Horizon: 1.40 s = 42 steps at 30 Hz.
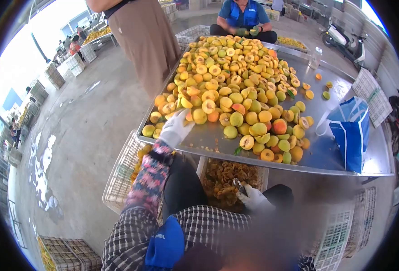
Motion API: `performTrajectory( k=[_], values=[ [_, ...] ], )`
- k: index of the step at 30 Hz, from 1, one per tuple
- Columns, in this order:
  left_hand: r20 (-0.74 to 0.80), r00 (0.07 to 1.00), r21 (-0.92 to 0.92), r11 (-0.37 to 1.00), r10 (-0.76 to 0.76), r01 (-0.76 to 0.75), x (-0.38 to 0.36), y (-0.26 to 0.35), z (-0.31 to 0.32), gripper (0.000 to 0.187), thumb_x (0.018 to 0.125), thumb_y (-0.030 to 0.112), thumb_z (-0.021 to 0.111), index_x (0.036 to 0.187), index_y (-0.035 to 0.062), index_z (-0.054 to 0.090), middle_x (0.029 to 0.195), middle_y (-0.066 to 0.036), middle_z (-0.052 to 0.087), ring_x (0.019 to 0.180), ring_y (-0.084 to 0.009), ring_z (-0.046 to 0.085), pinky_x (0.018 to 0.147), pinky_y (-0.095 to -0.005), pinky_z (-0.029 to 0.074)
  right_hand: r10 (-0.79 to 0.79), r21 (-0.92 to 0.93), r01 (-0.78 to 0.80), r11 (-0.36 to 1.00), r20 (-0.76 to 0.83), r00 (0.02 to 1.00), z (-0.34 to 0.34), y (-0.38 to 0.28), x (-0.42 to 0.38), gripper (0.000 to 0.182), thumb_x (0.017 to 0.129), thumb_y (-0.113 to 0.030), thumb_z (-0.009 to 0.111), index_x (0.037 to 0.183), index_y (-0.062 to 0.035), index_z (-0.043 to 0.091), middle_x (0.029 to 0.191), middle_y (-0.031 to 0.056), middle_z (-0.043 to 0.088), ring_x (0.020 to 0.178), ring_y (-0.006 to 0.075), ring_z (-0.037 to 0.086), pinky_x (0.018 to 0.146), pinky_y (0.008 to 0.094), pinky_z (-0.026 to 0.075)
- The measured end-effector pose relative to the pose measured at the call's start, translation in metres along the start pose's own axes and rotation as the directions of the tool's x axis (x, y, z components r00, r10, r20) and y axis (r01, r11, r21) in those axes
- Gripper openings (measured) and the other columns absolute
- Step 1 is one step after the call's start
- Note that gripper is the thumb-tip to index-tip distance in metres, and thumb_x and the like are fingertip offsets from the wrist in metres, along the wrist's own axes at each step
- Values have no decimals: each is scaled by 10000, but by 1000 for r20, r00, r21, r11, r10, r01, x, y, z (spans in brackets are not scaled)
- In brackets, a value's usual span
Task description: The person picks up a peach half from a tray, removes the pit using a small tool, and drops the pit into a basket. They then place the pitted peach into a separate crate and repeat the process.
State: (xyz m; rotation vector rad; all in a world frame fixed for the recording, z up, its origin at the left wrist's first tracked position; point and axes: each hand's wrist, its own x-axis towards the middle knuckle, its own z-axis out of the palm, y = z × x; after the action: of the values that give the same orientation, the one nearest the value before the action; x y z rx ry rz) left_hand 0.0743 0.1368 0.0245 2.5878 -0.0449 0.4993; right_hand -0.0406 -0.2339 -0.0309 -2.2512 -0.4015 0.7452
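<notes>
My left hand [176,130], in a white glove, reaches to the near left edge of a heap of yellow-orange peaches [235,97]. Its fingers and thumb are closed around a peach [189,116], partly hidden by the glove. Many of the heaped fruits are cut in half, some showing their pits. My right hand [256,199], also gloved, is low over a crate [201,168] of brown pits and scraps. It is closed on a metal hand tool [239,186] with a rounded tip; the grip is mostly hidden.
The metal table [317,156] has a raised rim. On it stand a blue and white bag [351,135] and a clear bottle [315,58]. A white crate [118,180] with fruit stands by my left leg. A co-worker [242,18] sits opposite; another person [143,40] stands at the left.
</notes>
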Motion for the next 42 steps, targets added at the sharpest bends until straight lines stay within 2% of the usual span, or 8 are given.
performTrajectory(
  k=[6, 12, 17, 20, 21, 25, 33, 42],
  values=[
    [27, 998, 394, 917, 54, -60, 87, 19, 74, 482, 776, 275, 658, 1227, 137, 560, 1357, -145, 451, 1121, -377, 526, 927, -486, 460, 21, 9, -21, 1000, -86, 996, 7, 2, 7, 411, 911, -384, 598, 988, 14, 532, 883, 304, 624, 915, 453, 617, 740, 461, 486],
    [-14, 997, 78, 994, 75, -73, 90, 25, 98, 398, 775, 251, 660, 1145, 139, 567, 1384, -204, 385, 1046, -393, 572, 843, -478, 504, 87, 38, -85, 996, -65, 994, 17, 28, 12, 419, 922, -417, 583, 957, -5, 513, 779, 235, 628, 773, 377, 649, 655, 432, 479],
    [-102, 987, -152, 979, 123, -137, 68, 44, 87, 313, 795, 198, 657, 1089, 101, 611, 1015, -137, 659, 894, -348, 634, 766, -460, 498, -16, 125, 19, 992, -30, 999, -7, -7, 12, 400, 930, -373, 563, 1097, -11, 534, 942, 272, 639, 934, 396, 639, 786, 430, 490],
    [333, 882, -895, 183, -334, 407, 43, 77, 65, 305, 801, 178, 662, 1088, 84, 622, 950, -92, 665, 864, -273, 643, 763, -413, 511, -54, 125, 77, 989, -180, 982, -28, -40, 7, 373, 937, -300, 553, 1143, 10, 519, 944, 284, 631, 938, 407, 632, 780, 435, 493],
    [408, 853, -913, -145, -326, 381, 29, 104, 49, 251, 824, 147, 638, 1062, 72, 619, 945, -61, 641, 865, -221, 628, 759, -362, 518, -124, 184, 173, 968, -247, 961, -31, -45, 11, 339, 935, -262, 559, 1135, 9, 520, 905, 273, 623, 891, 403, 629, 741, 433, 493],
    [590, 793, -602, -737, -149, 309, -12, 140, 40, 252, 873, 146, 592, 1106, 55, 559, 990, -85, 603, 929, -252, 610, 815, -401, 522, -509, -25, 574, 818, -498, 703, -44, -65, 31, 261, 926, -178, 576, 1106, 2, 517, 807, 220, 601, 758, 408, 596, 644, 443, 477],
    [319, 943, -887, -382, -95, 261, -35, 153, 43, 628, 985, 473, 456, 1329, -51, 424, 1062, -139, 576, 966, -252, 602, 858, -392, 504, -573, -266, 515, 815, -507, 644, -56, -116, 21, 285, 912, -178, 606, 1098, 8, 494, 726, 196, 613, 661, 400, 604, 550, 456, 450],
    [232, 971, -969, -105, -63, 224, -37, 148, 39, 506, 1022, 370, 421, 1220, -78, 547, 975, -129, 659, 849, -209, 647, 772, -321, 529, -530, -234, 478, 847, -447, 721, -45, -105, 24, 302, 917, -175, 580, 1119, 16, 462, 679, 220, 593, 629, 400, 599, 529, 469, 431]
  ],
)
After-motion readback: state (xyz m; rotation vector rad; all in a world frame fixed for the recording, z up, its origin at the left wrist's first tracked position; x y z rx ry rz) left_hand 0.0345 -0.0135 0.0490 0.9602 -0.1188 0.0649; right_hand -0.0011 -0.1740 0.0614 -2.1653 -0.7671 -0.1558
